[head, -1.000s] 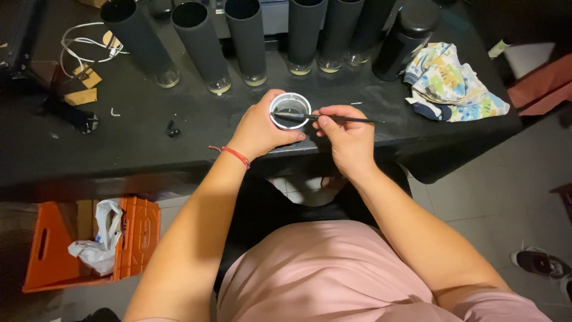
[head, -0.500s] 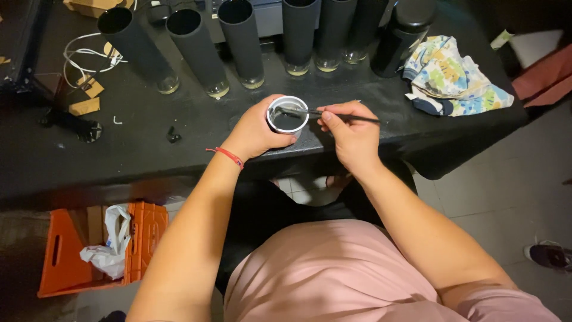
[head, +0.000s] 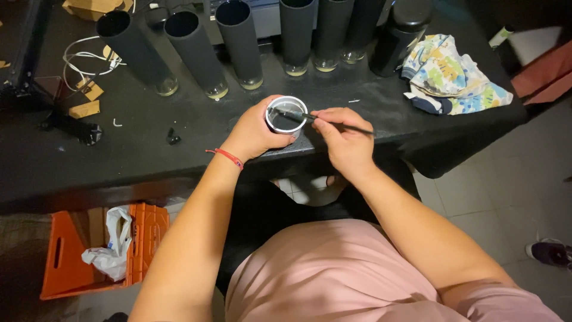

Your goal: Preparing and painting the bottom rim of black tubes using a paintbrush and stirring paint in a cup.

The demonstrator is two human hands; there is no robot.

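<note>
The left hand (head: 253, 132) wraps its fingers around a small round cup (head: 286, 114) with a white rim, held at the near edge of the black table (head: 89, 167). The right hand (head: 344, 138) pinches a thin brush (head: 333, 123), its tip reaching into the cup, whose inside looks dark. Behind stand tall dark tubes (head: 241, 42), each upright in a clear glass (head: 215, 90); what the tubes hold cannot be seen. An orange crate (head: 59, 262) below holds a crumpled white bag (head: 113, 244).
</note>
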